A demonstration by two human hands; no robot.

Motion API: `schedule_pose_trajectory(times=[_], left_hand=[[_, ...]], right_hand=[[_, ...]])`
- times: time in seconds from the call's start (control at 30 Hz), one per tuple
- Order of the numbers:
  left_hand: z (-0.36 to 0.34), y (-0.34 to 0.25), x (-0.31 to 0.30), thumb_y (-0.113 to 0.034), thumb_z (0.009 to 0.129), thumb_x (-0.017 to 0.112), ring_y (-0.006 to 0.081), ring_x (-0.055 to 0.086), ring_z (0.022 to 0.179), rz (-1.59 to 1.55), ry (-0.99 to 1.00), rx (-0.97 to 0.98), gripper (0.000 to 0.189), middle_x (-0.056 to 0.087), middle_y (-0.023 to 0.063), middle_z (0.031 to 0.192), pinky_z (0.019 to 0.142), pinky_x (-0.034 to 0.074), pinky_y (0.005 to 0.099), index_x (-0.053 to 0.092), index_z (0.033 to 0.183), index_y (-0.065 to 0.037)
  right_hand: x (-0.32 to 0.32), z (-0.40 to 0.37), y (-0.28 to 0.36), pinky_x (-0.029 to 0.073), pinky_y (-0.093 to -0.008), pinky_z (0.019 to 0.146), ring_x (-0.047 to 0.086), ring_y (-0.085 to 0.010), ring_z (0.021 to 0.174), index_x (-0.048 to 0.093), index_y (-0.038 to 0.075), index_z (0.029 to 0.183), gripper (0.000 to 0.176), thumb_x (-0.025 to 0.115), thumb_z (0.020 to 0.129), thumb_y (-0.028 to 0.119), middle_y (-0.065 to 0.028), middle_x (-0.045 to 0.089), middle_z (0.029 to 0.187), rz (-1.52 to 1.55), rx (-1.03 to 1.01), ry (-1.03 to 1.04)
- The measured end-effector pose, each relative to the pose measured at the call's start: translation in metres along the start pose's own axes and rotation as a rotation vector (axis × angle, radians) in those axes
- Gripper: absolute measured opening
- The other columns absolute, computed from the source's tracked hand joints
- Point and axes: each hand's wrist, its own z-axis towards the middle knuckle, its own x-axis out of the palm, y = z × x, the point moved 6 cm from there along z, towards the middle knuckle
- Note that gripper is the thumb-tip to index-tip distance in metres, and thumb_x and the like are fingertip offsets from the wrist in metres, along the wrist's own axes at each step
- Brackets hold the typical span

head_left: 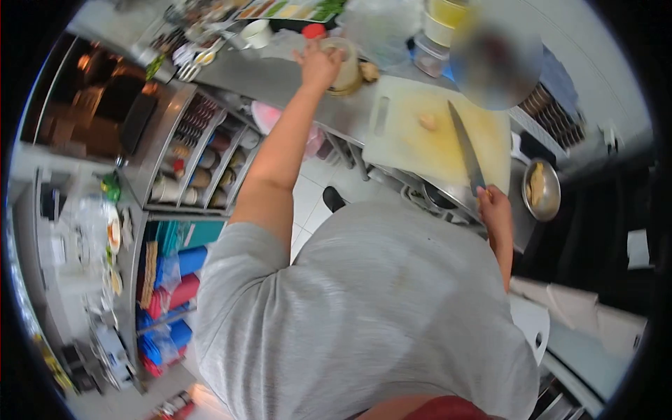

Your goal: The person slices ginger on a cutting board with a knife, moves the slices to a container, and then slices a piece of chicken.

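My right hand is closed round the handle of a long knife, whose blade lies over the right part of a pale, yellow-stained cutting board. A small light-coloured piece of food rests on the board, left of the blade. My left hand reaches out to a round translucent container on the steel counter, fingers spread at its rim. Beside that container are a red lid and a small brownish lump.
A metal bowl with yellowish pieces stands right of the board. White cup and food tray sit at the back left. Stacked tubs stand behind the board. Shelves of jars are at the left.
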Motion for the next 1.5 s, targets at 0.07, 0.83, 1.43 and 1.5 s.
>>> schedule_pose_trajectory(times=[0.07, 0.83, 1.43, 1.5], left_hand=[[-0.003, -0.029, -0.003, -0.033, 0.084, 0.06, 0.0368, 0.05, 0.114, -0.229, 0.018, 0.028, 0.029, 0.052, 0.0157, 0.125, 0.104, 0.029, 0.0539, 0.069, 0.098, -0.008], [-0.14, -0.205, 0.106, 0.001, 0.078, 0.061, 0.0151, 0.06, 0.087, -1.057, 0.815, -0.025, 0.032, 0.063, 0.0094, 0.103, 0.077, 0.049, 0.0272, 0.058, 0.11, -0.003], [-0.14, -0.21, 0.073, -0.009, 0.079, 0.068, 0.0128, 0.059, 0.078, -1.018, 0.998, 0.011, 0.032, 0.066, 0.0052, 0.095, 0.072, 0.047, 0.0259, 0.06, 0.108, -0.001], [-0.125, -0.205, 0.071, -0.009, 0.081, 0.066, 0.0119, 0.059, 0.077, -1.138, 0.851, -0.095, 0.031, 0.066, 0.0046, 0.094, 0.07, 0.047, 0.0248, 0.059, 0.11, 0.0]], right_hand=[[0.014, 0.007, -0.022, 0.046, -0.0468, 0.07, 0.058, -0.0442, 0.078, 0.058, -0.002, 0.089, 0.038, 0.059, 0.087, 0.036, -0.0251, 0.062, 0.081, -0.113, 0.016, 0.047], [0.017, -0.013, 0.01, 0.05, -0.0495, 0.077, 0.064, -0.0387, 0.087, 0.059, 0.003, 0.103, 0.031, 0.051, 0.091, 0.031, -0.022, 0.066, 0.091, -0.344, 0.131, -0.009], [-0.025, -0.039, -0.006, 0.05, -0.0483, 0.076, 0.064, -0.036, 0.087, 0.063, 0.004, 0.1, 0.029, 0.056, 0.087, 0.029, -0.0197, 0.067, 0.09, -0.339, 0.168, -0.137], [-0.021, -0.04, 0.002, 0.05, -0.0484, 0.075, 0.064, -0.0364, 0.086, 0.063, 0.004, 0.099, 0.028, 0.056, 0.086, 0.028, -0.019, 0.067, 0.089, -0.347, 0.145, -0.135]])
